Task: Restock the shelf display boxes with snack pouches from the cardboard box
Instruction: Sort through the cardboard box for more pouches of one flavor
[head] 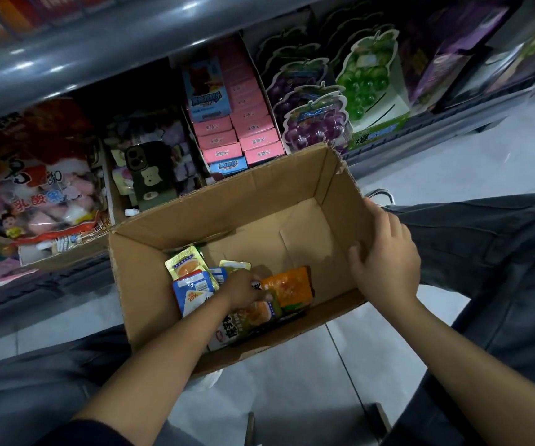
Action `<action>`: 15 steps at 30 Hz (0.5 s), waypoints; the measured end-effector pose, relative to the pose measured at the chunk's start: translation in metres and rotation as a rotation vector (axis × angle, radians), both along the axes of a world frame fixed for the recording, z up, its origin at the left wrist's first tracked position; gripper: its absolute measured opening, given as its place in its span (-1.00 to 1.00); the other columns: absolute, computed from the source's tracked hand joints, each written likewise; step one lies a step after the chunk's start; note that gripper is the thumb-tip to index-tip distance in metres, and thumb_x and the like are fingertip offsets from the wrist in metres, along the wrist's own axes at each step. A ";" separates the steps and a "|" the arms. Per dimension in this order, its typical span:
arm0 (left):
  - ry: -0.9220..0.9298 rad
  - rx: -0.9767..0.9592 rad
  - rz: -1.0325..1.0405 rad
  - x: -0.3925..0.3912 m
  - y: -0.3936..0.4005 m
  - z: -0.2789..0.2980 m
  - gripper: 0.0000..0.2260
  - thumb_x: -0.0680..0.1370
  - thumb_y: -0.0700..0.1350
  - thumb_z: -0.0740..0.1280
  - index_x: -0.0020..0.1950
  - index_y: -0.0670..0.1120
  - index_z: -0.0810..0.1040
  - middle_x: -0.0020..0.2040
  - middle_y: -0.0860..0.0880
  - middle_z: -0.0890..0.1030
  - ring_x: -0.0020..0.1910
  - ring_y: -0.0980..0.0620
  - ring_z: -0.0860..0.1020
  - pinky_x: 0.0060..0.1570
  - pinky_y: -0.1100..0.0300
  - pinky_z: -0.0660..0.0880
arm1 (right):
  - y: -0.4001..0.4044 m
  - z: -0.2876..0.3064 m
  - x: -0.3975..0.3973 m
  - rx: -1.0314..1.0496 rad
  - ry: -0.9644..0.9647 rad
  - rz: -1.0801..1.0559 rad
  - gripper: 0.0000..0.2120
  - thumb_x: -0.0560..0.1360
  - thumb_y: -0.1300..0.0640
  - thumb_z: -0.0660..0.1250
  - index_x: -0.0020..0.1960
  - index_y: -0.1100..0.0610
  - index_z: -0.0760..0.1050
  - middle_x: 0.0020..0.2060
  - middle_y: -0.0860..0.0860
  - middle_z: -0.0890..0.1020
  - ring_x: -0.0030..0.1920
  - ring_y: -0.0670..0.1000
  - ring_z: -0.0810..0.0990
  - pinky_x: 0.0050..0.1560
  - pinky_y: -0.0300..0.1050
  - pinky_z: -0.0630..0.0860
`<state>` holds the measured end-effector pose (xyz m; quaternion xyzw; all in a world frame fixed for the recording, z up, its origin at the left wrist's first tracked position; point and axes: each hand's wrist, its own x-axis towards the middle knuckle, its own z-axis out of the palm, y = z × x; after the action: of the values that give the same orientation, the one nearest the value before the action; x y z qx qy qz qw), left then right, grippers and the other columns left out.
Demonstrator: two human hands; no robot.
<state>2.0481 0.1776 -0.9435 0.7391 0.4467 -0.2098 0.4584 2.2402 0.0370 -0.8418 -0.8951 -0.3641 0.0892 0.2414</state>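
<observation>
Far-left shelf: big red-and-white candy bag [39, 175] lying in a display tray.
Next box over: open display box [111, 201] with a phone in a green bear case [150, 175] on top of small purple packs.
Cardboard box [163, 268]: open, between the knees, snack pouches [192, 278] piled in the near-left corner.
Left hand [243, 292]: down inside, fingers curled onto an orange pouch [292, 284].
Pink cartons [247, 127]: stacked in 2 rows in a shelf box.
Right hand [385, 262]: gripping the box's right wall.
</observation>
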 end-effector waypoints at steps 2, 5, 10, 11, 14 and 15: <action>-0.049 -0.003 0.140 0.003 0.003 0.005 -0.73 0.46 -0.02 0.45 0.05 -0.19 0.64 -0.03 -0.06 0.63 -0.01 -0.01 0.56 -0.13 0.22 0.39 | 0.000 0.000 0.001 -0.005 -0.004 0.005 -0.43 0.44 0.18 0.32 0.43 0.10 0.27 0.21 0.07 0.50 0.14 0.12 0.45 -0.02 0.04 0.48; -0.129 -0.063 0.383 0.013 0.011 0.020 -0.75 0.49 -0.05 0.43 0.02 -0.21 0.65 -0.15 -0.06 0.59 -0.16 0.03 0.54 -0.31 0.26 0.39 | 0.000 0.000 0.001 -0.011 -0.010 0.009 -0.43 0.43 0.19 0.32 0.42 0.11 0.28 0.21 0.08 0.51 0.13 0.13 0.46 -0.02 0.03 0.47; -0.274 -0.132 0.538 0.033 0.020 0.044 -0.81 0.51 -0.06 0.40 0.03 -0.15 0.64 -0.08 -0.05 0.63 -0.12 0.05 0.58 -0.15 0.25 0.45 | 0.001 0.002 0.001 0.004 -0.012 0.014 -0.42 0.43 0.21 0.32 0.43 0.10 0.29 0.19 0.08 0.52 0.12 0.13 0.47 -0.03 0.02 0.47; -0.310 -0.161 0.579 0.036 0.020 0.048 -0.85 0.52 -0.08 0.39 0.02 -0.13 0.63 -0.10 -0.03 0.62 -0.18 0.10 0.57 -0.23 0.31 0.48 | 0.001 0.002 0.001 0.007 -0.011 0.015 -0.42 0.42 0.21 0.33 0.43 0.09 0.29 0.19 0.08 0.52 0.12 0.13 0.47 -0.03 0.01 0.46; -0.373 -0.195 0.717 0.043 0.023 0.062 -0.88 0.53 -0.11 0.38 -0.01 -0.14 0.61 -0.13 -0.02 0.65 -0.22 0.11 0.60 -0.33 0.37 0.51 | 0.001 0.002 0.001 0.001 -0.005 0.013 -0.42 0.42 0.20 0.33 0.42 0.10 0.30 0.17 0.08 0.53 0.11 0.14 0.48 -0.01 0.03 0.46; -0.379 -0.205 0.759 0.045 0.024 0.066 -0.87 0.52 -0.10 0.38 -0.02 -0.16 0.61 -0.13 -0.04 0.66 -0.22 0.07 0.62 -0.27 0.31 0.53 | 0.001 0.003 0.001 -0.001 -0.001 0.013 -0.43 0.43 0.19 0.33 0.42 0.10 0.30 0.17 0.09 0.53 0.11 0.14 0.48 0.00 0.04 0.47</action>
<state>2.0927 0.2015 -0.8776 0.4988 0.5715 0.0697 0.6478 2.2410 0.0383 -0.8392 -0.8930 -0.3699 0.0904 0.2401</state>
